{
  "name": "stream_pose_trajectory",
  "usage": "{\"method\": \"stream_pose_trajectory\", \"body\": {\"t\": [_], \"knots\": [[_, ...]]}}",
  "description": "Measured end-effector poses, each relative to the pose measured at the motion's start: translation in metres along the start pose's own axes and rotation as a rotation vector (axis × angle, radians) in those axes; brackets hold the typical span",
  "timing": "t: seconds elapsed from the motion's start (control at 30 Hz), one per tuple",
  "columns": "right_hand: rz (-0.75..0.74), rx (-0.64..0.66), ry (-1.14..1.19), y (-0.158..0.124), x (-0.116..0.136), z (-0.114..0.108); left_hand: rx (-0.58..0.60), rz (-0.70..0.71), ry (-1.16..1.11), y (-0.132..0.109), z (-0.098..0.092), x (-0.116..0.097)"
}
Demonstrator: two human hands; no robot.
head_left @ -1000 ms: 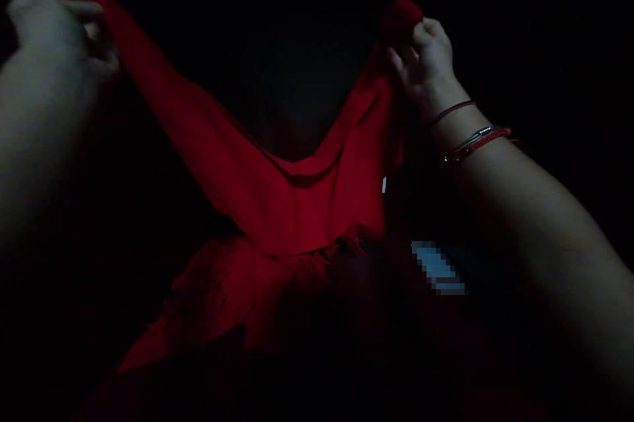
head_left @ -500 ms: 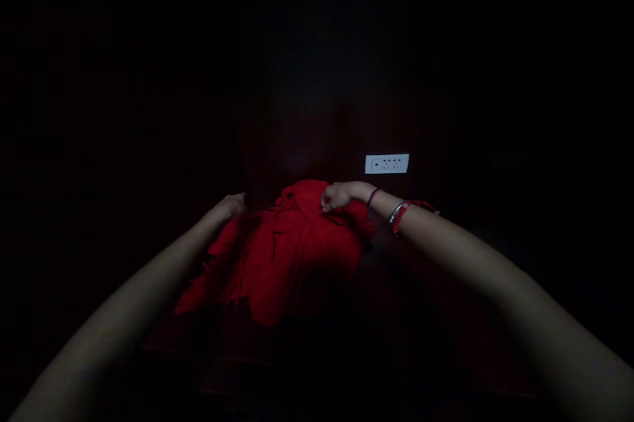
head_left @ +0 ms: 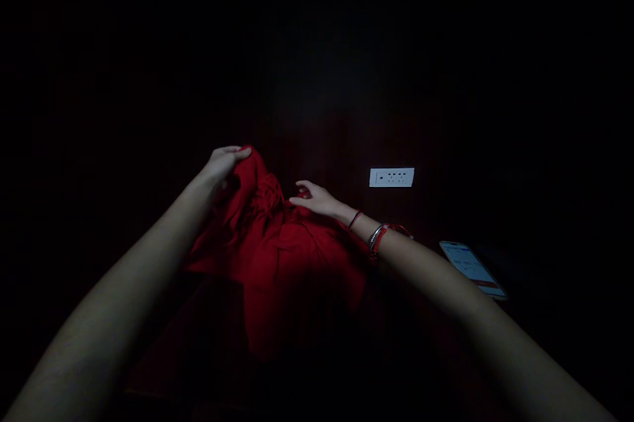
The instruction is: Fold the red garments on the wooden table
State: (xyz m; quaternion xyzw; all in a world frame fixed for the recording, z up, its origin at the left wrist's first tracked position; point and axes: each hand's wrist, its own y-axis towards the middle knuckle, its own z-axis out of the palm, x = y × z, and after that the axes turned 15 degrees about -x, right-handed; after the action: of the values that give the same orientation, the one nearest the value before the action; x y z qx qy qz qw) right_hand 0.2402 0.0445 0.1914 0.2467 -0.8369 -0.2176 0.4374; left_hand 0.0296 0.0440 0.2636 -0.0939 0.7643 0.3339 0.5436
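A red fringed scarf (head_left: 297,270) lies bunched on a dark surface, its lower part falling into shadow. My left hand (head_left: 224,163) pinches a raised edge of it between thumb and fingers, lifting that side. Tangled fringe hangs just right of the lifted edge. Over the scarf's far side is my right hand (head_left: 317,199), thumb and fingers apart, close to the fringe; I cannot tell whether the fingertips touch the cloth. Bracelets and a dark band circle the right wrist.
A white wall socket panel (head_left: 391,177) shows beyond the scarf, to the right. A phone with a lit screen (head_left: 473,269) lies to the right, beside my right forearm. Everything else is too dark to make out.
My left hand has risen and now lifts one side of the scarf. My right hand has shifted left and its fingers have spread. The phone has become visible.
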Motion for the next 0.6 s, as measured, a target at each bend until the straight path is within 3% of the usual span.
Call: {"method": "stream_pose_trajectory", "body": {"t": [0.07, 0.13, 0.23, 0.33, 0.43, 0.53, 0.6], "knots": [[0.022, -0.135, 0.194, 0.014, 0.007, -0.008, 0.028, 0.019, -0.153, -0.011, 0.017, -0.039], [-0.015, -0.282, 0.314, 0.026, 0.010, -0.019, 0.158, 0.014, -0.182, -0.032, 0.035, -0.067], [0.025, -0.405, 0.323, 0.032, -0.002, -0.036, 0.347, 0.028, -0.190, -0.059, 0.055, -0.077], [0.177, -0.403, 0.169, 0.024, -0.029, -0.049, 0.357, 0.154, -0.046, -0.065, 0.063, -0.049], [0.271, -0.413, -0.084, 0.012, -0.053, -0.065, 0.322, 0.336, 0.396, -0.067, 0.064, 0.001], [0.272, -0.401, -0.219, 0.011, -0.058, -0.090, 0.436, 0.391, 0.654, -0.076, 0.070, 0.045], [0.236, -0.397, -0.222, 0.017, -0.051, -0.108, 0.464, 0.417, 0.633, -0.082, 0.076, 0.056]]}}
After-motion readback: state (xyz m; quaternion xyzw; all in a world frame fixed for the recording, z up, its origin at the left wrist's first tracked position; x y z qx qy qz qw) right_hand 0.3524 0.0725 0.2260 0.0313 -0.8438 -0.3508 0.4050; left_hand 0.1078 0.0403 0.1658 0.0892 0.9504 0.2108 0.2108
